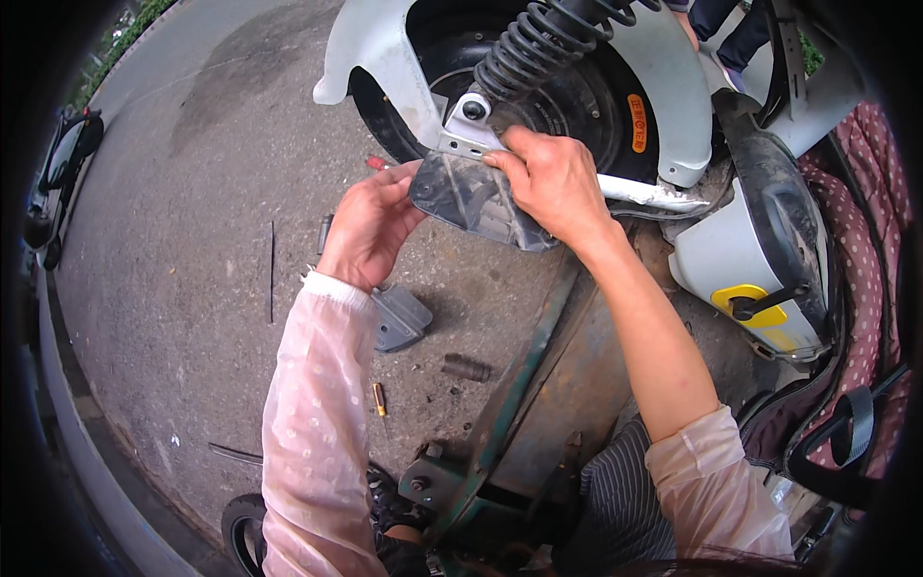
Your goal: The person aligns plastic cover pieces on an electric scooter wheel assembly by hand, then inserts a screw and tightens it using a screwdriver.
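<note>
Guard, dark translucent plastic, held just below the scooter's rear wheel, against the metal bracket at the foot of the coil spring. Left hand gripping the guard's left edge, fingers curled; right hand closed over its top right, beside the wheel. Second grey plate flat on asphalt below the wheel, partly under the left wrist. Short dark cylinder and small brass piece lower still. Green frame slanting down from the wheel.
</note>
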A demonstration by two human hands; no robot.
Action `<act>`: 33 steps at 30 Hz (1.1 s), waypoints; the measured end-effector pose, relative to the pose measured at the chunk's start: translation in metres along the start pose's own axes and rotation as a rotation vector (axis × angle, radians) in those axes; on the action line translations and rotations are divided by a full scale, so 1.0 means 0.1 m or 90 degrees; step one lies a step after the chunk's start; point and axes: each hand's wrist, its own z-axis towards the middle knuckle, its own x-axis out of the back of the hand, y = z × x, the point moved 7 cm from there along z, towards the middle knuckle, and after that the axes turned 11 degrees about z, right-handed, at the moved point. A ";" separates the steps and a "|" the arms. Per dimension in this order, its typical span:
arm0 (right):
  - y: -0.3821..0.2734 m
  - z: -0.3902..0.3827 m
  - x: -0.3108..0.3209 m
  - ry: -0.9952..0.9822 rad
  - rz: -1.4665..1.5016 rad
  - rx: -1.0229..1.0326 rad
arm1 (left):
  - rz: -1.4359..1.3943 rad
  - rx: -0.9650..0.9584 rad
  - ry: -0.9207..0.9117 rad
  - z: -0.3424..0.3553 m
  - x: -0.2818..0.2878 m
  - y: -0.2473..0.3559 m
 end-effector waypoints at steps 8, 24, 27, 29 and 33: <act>0.02 -0.01 -0.01 0.006 0.005 0.014 | 0.238 -0.183 0.175 -0.22 0.18 0.42; 0.00 0.00 0.00 0.007 0.005 0.009 | 0.360 -0.259 0.239 -0.28 -0.03 0.47; 0.00 0.00 0.01 0.010 0.001 0.013 | 0.363 -0.269 0.247 -0.28 -0.05 0.48; 0.01 0.00 0.01 0.015 0.002 0.013 | 0.366 -0.277 0.246 -0.28 -0.05 0.48; 0.01 -0.01 -0.01 0.022 0.008 0.023 | 0.379 -0.302 0.229 -0.29 -0.03 0.48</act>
